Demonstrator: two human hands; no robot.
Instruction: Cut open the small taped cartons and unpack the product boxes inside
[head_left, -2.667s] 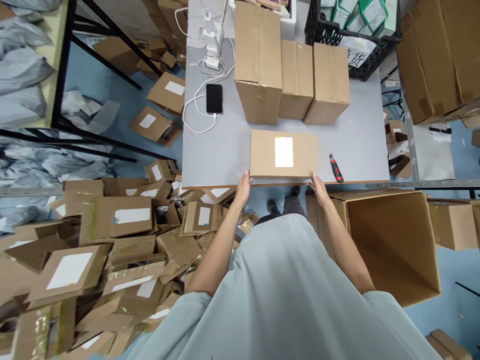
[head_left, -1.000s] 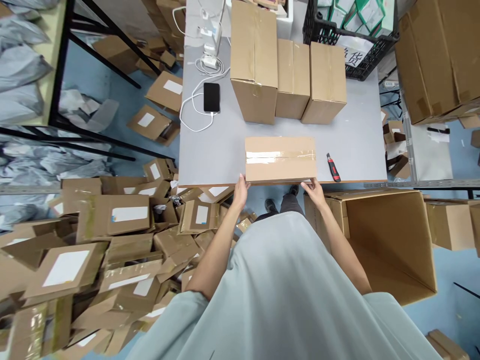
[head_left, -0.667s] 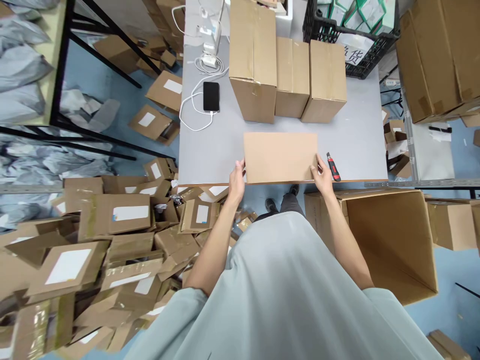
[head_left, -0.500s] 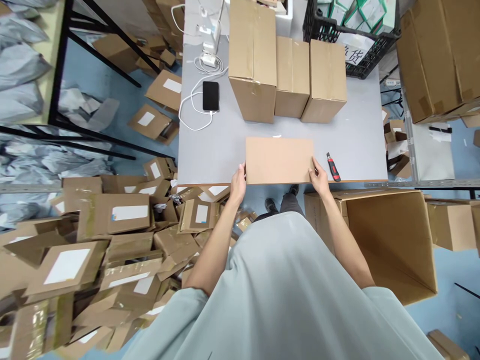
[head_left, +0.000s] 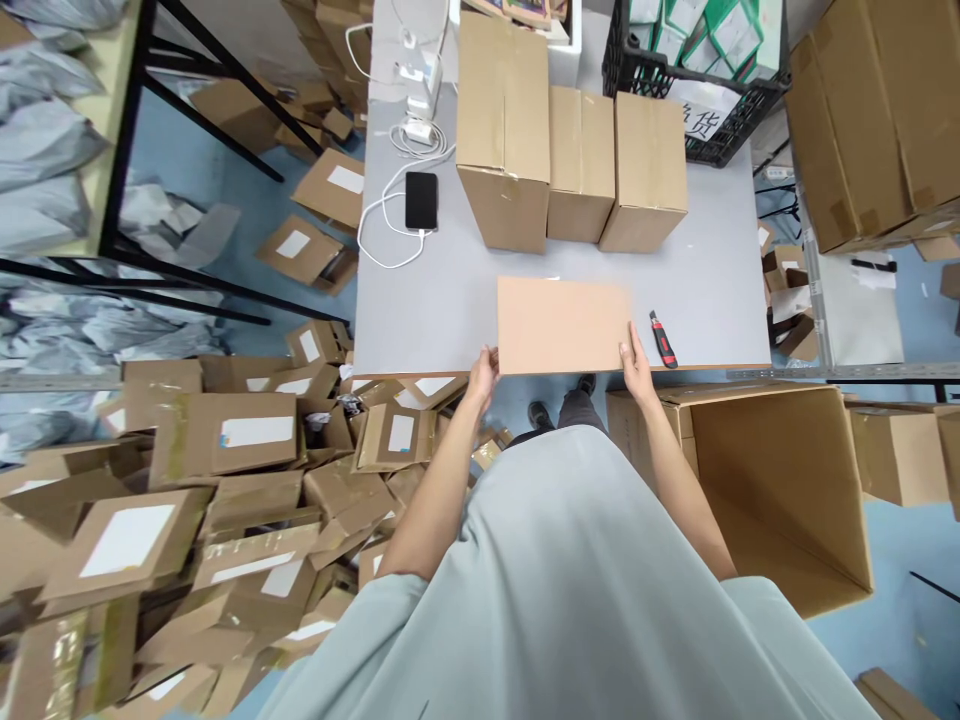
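A plain, light-brown cardboard box lies at the table's front edge, its smooth top facing up. At its lower left corner, my left hand holds the side with bent fingers. My right hand grips the opposite end, fingers along the right side and thumb near the front corner. Some fingertips are hidden against the box. Just right of that hand, a red and black box cutter rests on the grey table.
Three taped cartons stand behind the box. A phone with a white cable lies at left, and a black crate sits at back right. Used boxes pile up at lower left; a large open carton stands at right.
The cardboard box has shifted slightly right and turned a little. My right fingers now reach farther along its side, and my left hand sits lower at its corner.
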